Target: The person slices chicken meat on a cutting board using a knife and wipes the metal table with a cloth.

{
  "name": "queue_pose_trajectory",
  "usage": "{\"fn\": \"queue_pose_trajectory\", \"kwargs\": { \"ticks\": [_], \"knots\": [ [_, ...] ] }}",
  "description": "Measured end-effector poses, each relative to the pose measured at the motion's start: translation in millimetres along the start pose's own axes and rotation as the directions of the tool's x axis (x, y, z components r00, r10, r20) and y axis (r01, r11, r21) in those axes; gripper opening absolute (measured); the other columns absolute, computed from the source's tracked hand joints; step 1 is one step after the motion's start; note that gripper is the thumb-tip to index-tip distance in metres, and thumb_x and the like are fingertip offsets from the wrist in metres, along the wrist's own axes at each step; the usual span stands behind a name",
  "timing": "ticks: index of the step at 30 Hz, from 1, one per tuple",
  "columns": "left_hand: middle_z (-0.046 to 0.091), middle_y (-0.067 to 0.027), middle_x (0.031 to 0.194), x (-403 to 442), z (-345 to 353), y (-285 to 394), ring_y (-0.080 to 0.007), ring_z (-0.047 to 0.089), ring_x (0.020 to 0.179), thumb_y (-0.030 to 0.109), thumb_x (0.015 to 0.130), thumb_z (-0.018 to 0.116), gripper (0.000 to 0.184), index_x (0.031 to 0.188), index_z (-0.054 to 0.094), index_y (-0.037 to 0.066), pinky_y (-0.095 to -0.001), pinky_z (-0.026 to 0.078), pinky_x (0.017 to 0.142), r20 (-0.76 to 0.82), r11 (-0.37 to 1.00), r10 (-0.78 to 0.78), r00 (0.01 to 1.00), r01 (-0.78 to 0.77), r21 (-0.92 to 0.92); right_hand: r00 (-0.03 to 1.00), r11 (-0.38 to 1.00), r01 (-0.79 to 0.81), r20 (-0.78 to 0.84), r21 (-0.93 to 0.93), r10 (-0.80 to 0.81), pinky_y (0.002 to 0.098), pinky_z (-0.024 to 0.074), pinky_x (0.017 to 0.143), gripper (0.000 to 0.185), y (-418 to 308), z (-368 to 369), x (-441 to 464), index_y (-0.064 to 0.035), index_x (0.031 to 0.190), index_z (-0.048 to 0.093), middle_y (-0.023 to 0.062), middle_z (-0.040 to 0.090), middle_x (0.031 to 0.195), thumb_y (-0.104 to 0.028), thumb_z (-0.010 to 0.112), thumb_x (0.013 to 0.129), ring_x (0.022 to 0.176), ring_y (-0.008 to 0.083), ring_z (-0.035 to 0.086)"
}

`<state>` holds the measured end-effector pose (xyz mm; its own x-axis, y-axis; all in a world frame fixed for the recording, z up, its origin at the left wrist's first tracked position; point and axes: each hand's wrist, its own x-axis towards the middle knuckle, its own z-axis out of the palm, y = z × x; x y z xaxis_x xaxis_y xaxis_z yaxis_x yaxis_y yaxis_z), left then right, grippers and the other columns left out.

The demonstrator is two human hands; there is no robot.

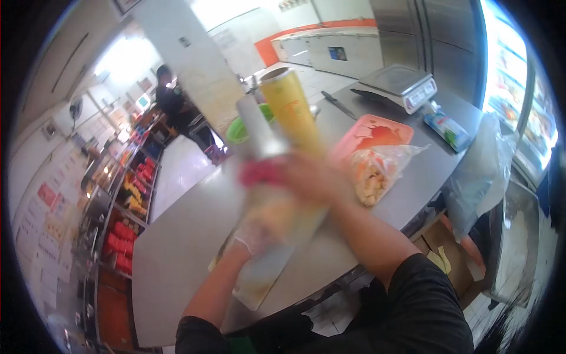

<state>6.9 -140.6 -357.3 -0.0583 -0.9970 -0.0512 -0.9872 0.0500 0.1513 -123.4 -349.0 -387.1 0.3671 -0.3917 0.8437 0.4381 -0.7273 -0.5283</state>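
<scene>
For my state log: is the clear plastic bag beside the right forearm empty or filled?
Partly filled: pale chunks show through the clear plastic bag, while its loose end looks empty.

Pale pillar rising at upper left; bright light glaring beyond it; tiled floor spreading at top centre; steel cabinet standing upper right; display fridge glowing at right edge.

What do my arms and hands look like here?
Short, plain black sleeves leave both forearms bare. A thin, see-through glove shows on the left hand; the right hand is too blurred to tell whether it is gloved.
</scene>
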Motion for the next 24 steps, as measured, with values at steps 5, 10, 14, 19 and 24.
{"fn": "queue_pose_trajectory", "kwargs": {
  "ticks": [5, 10, 14, 19, 24],
  "knots": [
    [0.069, -0.0185, 0.13, 7.3, -81.7, 101.8, -0.0377, 0.065, 0.118, 0.037, 0.097, 0.069, 0.044, 0.131, 0.067, 0.01, -0.0486, 0.05, 0.105, 0.139, 0.947, -0.119, 0.983, 0.07, 0.313, 0.971, 0.946, -0.234, 0.0, -0.222, 0.24, 0.0483, 0.0525, 0.071, 0.039, -31.0, -15.9, 11.9, -0.0018, 0.112, 0.055, 0.0184, 0.066, 0.085, -0.04, 0.058, 0.107, 0.078, 0.035, 0.068],
    [0.077, -0.0123, 0.101, 41.6, -113.8, 165.6, -0.0336, 0.073, 0.095, 0.033, 0.095, 0.07, 0.024, 0.105, 0.078, 0.012, -0.0485, 0.057, 0.084, -0.151, 0.949, 0.287, 0.946, -0.259, 0.18, 0.874, 0.875, -0.325, 0.241, -0.358, 0.423, 0.0543, 0.0515, 0.078, 0.039, -49.8, -16.1, 14.1, -0.0037, 0.118, 0.055, 0.0236, 0.071, 0.097, -0.04, 0.057, 0.106, 0.094, 0.043, 0.071],
    [0.075, -0.0145, 0.105, 118.4, -96.4, 224.5, -0.0341, 0.072, 0.1, 0.031, 0.093, 0.069, 0.023, 0.104, 0.076, 0.012, -0.0476, 0.057, 0.089, -0.036, 0.867, 0.417, 0.908, -0.385, 0.316, 0.838, 0.869, -0.366, 0.288, -0.333, 0.463, 0.0542, 0.0515, 0.078, 0.037, -42.8, -3.9, 5.6, -0.0046, 0.119, 0.056, 0.023, 0.072, 0.097, -0.04, 0.057, 0.106, 0.093, 0.0421, 0.071],
    [0.074, -0.0166, 0.113, 176.3, -64.9, 259.6, -0.0357, 0.072, 0.106, 0.036, 0.084, 0.074, 0.041, 0.118, 0.07, 0.012, -0.0474, 0.057, 0.093, 0.14, 0.915, 0.153, 0.978, -0.193, 0.354, 0.821, 0.864, -0.4, 0.299, -0.307, 0.486, 0.0541, 0.0516, 0.078, 0.036, -43.3, 5.1, -4.2, -0.0057, 0.12, 0.057, 0.0222, 0.072, 0.096, -0.039, 0.057, 0.105, 0.092, 0.0411, 0.072],
    [0.072, -0.0165, 0.119, 192.2, -66.9, 271.7, -0.0358, 0.071, 0.11, 0.039, 0.08, 0.078, 0.059, 0.131, 0.062, 0.013, -0.0476, 0.057, 0.094, 0.115, 0.912, 0.09, 0.989, -0.129, 0.389, 0.845, 0.877, -0.384, 0.273, -0.289, 0.46, 0.0542, 0.0519, 0.076, 0.035, -23.5, 15.5, -4.8, -0.0072, 0.121, 0.057, 0.0194, 0.072, 0.094, -0.038, 0.058, 0.105, 0.089, 0.0409, 0.072]
  ]
}}
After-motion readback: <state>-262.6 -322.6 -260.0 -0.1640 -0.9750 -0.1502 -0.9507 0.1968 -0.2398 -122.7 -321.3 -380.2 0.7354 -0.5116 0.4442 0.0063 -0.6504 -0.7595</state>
